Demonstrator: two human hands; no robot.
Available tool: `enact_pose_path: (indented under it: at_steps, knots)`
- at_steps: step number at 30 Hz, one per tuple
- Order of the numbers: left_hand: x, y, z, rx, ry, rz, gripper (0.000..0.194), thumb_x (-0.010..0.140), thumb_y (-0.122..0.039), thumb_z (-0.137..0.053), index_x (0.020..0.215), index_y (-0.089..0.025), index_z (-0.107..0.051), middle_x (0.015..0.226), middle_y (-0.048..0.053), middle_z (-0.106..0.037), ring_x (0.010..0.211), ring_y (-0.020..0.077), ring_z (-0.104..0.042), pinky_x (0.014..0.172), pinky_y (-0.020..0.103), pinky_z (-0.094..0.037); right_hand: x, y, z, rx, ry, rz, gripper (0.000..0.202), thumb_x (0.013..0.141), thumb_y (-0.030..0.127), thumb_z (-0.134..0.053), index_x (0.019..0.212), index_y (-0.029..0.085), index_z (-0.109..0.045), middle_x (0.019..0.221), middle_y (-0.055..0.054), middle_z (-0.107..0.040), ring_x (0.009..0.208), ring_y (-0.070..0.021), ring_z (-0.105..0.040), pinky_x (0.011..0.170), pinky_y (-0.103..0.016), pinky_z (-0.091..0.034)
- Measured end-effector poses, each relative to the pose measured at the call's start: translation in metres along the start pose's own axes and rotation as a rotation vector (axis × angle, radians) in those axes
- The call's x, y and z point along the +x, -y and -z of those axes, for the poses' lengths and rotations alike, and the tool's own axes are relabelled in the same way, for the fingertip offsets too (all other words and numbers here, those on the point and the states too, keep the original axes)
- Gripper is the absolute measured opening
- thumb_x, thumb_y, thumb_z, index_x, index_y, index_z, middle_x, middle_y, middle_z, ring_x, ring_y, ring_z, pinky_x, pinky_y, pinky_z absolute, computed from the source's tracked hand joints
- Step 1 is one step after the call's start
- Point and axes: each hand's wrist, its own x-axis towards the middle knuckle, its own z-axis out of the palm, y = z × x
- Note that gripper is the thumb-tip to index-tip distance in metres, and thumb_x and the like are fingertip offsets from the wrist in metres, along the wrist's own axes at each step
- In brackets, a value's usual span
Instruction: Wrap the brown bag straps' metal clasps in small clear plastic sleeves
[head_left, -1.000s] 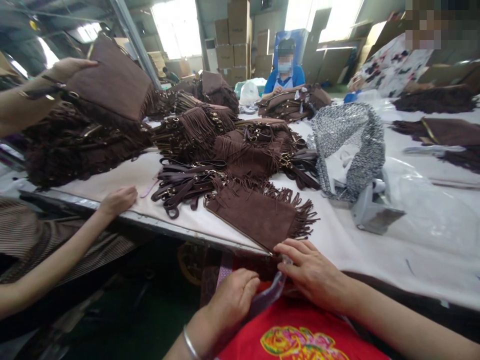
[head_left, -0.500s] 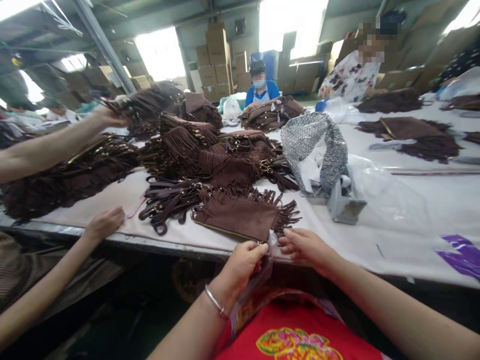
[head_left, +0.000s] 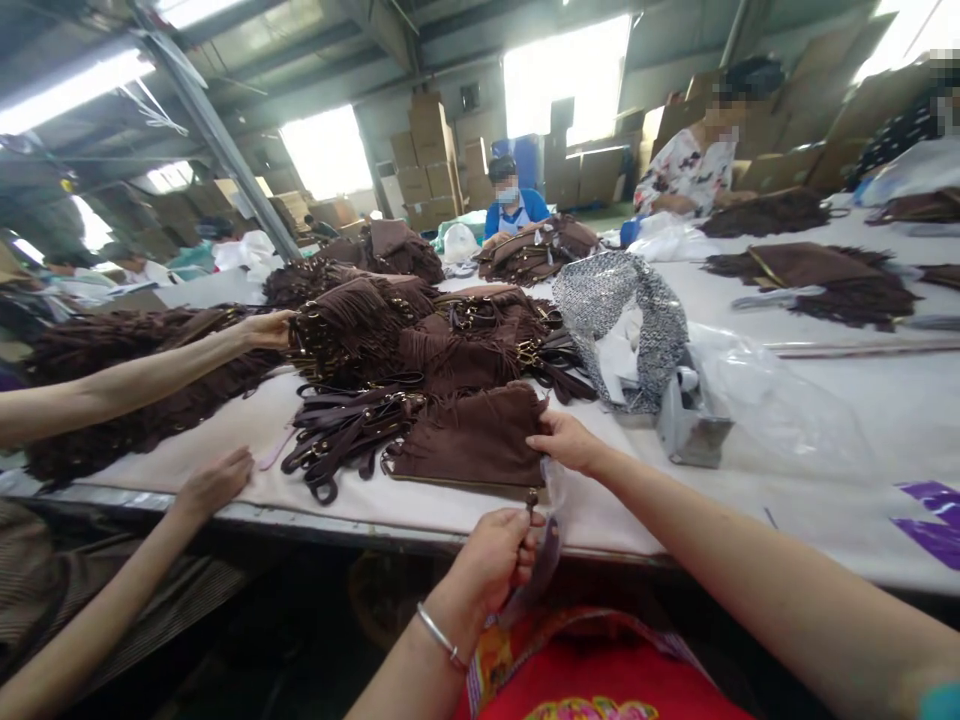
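Observation:
A brown fringed pouch (head_left: 480, 440) lies near the table's front edge, its zipper side toward me. My right hand (head_left: 566, 440) pinches the pouch's right edge between thumb and fingers and lifts it slightly. Just below that corner, my left hand (head_left: 499, 560) is closed on the zipper pull (head_left: 532, 497). A clear plastic strip (head_left: 553, 530) with something dark inside hangs beside the left fingers; its contents are unclear. Left of the pouch lies a bunch of dark straps (head_left: 345, 425) with metal clasps. More fringed pouches (head_left: 457, 350) are piled right behind it.
A co-worker's hand (head_left: 270, 328) touches the pile at left; another hand (head_left: 217, 482) rests on the table edge. A grey patterned bag (head_left: 600, 300), a metal holder (head_left: 694, 430) and clear plastic (head_left: 780, 400) lie to the right. Other people work across the table.
My right hand has moved up and taken the pouch's right edge, raising it. My left hand has drawn slightly toward me. The co-worker's raised arm has come down to the pile without the pouches it carried.

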Motion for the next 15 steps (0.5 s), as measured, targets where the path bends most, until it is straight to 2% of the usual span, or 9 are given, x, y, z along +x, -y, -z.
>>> enact_pose_path:
  at_steps: [2,4,6,8,9,12,15]
  knots:
    - [0.008,0.002,-0.003,-0.02,-0.028,0.028,0.029,0.079,-0.037,-0.062,0.092,-0.011,-0.058,0.068,-0.002,-0.051,0.047,0.004,-0.043,0.041,0.013,-0.031,0.002,-0.004,0.011,-0.141,-0.082,0.032,0.011,0.063,0.016,-0.068,0.071,0.016,-0.062,0.072,-0.004,-0.067,0.081,-0.0226,-0.061,0.078,-0.033,-0.046]
    - [0.012,0.001,-0.003,-0.033,-0.032,0.063,0.024,0.081,-0.031,-0.059,0.091,-0.009,-0.059,0.076,0.004,-0.059,0.054,0.0073,-0.054,0.046,0.017,-0.043,-0.005,-0.008,0.021,-0.254,-0.175,0.061,0.01,0.066,0.018,-0.067,0.075,0.016,-0.064,0.078,-0.007,-0.067,0.086,-0.0248,-0.059,0.084,-0.037,-0.042]
    - [0.012,-0.002,-0.001,-0.046,-0.016,0.096,0.021,0.083,-0.028,-0.058,0.091,-0.009,-0.058,0.083,0.008,-0.063,0.06,0.0108,-0.061,0.05,0.02,-0.049,-0.024,-0.012,0.027,-0.334,-0.255,0.094,0.018,0.073,0.023,-0.063,0.089,0.016,-0.066,0.089,-0.009,-0.066,0.089,-0.0247,-0.058,0.088,-0.038,-0.039]
    - [0.011,-0.005,0.0,-0.074,-0.017,0.125,0.018,0.083,-0.027,-0.059,0.091,-0.011,-0.057,0.087,0.011,-0.067,0.064,0.0145,-0.065,0.052,0.023,-0.052,-0.053,-0.013,0.028,-0.394,-0.277,0.131,0.022,0.08,0.028,-0.057,0.097,0.017,-0.066,0.095,-0.009,-0.066,0.087,-0.0224,-0.058,0.086,-0.035,-0.04]
    - [0.01,-0.007,0.0,-0.103,-0.009,0.141,0.018,0.083,-0.028,-0.06,0.091,-0.012,-0.057,0.089,0.011,-0.068,0.066,0.0159,-0.066,0.052,0.024,-0.052,-0.07,-0.013,0.026,-0.43,-0.248,0.154,0.022,0.084,0.031,-0.054,0.095,0.018,-0.066,0.093,-0.008,-0.067,0.082,-0.0207,-0.059,0.082,-0.033,-0.042]
    - [0.01,-0.011,-0.005,-0.218,0.044,0.183,0.022,0.08,-0.029,-0.066,0.093,-0.013,-0.057,0.09,0.011,-0.07,0.072,0.019,-0.069,0.055,0.025,-0.054,-0.117,-0.013,0.01,-0.411,-0.03,0.132,0.028,0.091,0.034,-0.046,0.077,0.019,-0.065,0.076,-0.003,-0.067,0.073,-0.0172,-0.059,0.068,-0.027,-0.043]
    - [0.018,-0.011,-0.011,-0.281,0.042,0.231,0.028,0.074,-0.028,-0.075,0.09,-0.015,-0.057,0.087,0.01,-0.071,0.078,0.0221,-0.07,0.059,0.026,-0.054,-0.136,-0.017,-0.003,-0.379,0.014,0.092,0.037,0.095,0.032,-0.036,0.073,0.018,-0.063,0.072,-0.003,-0.066,0.066,-0.0144,-0.059,0.061,-0.023,-0.041]
